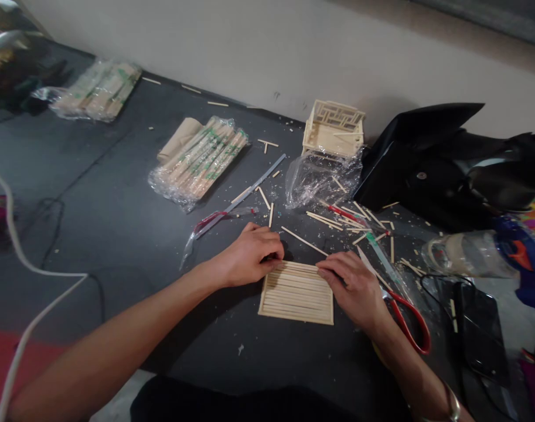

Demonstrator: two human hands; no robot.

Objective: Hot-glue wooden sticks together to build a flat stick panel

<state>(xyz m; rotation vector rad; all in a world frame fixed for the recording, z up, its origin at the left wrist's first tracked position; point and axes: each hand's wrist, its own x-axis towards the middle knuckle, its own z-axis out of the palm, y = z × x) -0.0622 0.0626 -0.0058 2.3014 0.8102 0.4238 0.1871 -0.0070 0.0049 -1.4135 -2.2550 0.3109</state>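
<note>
The left hand is curled inward, its thumb and fingertips drawn close together at the upper left corner of a panel of pale sticks, which lies on the dark table in front of the person. The right hand, fingers bent and bunched, touches the upper right corner; whether either hand pinches the top stick or only presses on it, I cannot tell. Beyond the left hand, a clear-wrapped bundle of sticks carries green print, as does another bundle farther left, both too blurred to read
</note>
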